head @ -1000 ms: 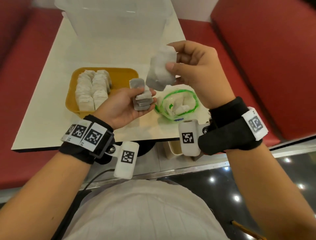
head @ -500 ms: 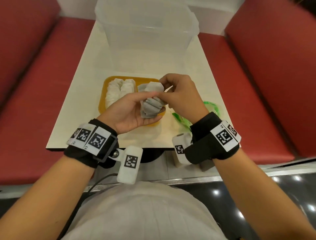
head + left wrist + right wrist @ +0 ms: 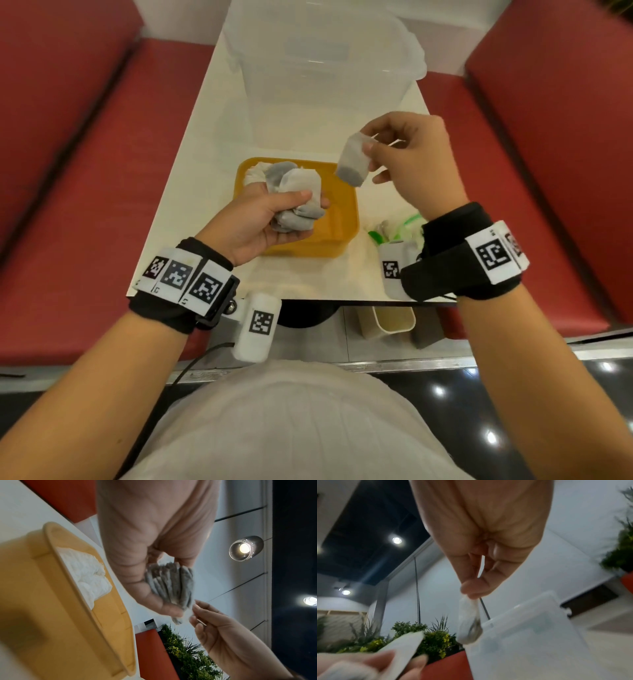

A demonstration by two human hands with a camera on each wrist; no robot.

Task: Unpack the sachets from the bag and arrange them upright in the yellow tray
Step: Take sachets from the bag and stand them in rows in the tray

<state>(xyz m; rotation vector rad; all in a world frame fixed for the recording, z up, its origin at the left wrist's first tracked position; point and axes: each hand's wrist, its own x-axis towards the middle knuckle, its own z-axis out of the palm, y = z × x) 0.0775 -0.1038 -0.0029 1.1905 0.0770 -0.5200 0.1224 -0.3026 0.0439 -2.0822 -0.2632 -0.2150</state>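
My left hand (image 3: 274,219) grips a bunch of several grey-white sachets (image 3: 294,202) over the yellow tray (image 3: 342,219); the left wrist view shows the bunch (image 3: 171,582) fanned out in its fingers. Up and to the right, my right hand (image 3: 404,154) pinches a single sachet (image 3: 352,161) by its top edge, so it hangs down; the right wrist view shows that sachet (image 3: 470,620) dangling from thumb and finger. White sachets (image 3: 85,572) stand in the tray's far left part (image 3: 255,171). The green-rimmed bag (image 3: 400,229) lies right of the tray, partly hidden by my right wrist.
A large clear plastic tub (image 3: 325,68) stands at the back of the white table (image 3: 205,144). Red bench seats (image 3: 68,154) flank the table on both sides. A small cream bin (image 3: 394,318) stands on the floor below the table's near edge.
My hands were together at the bunch half a second ago. The right hand has since drawn away up and to the right with one sachet pinched; the left still grips the bunch.
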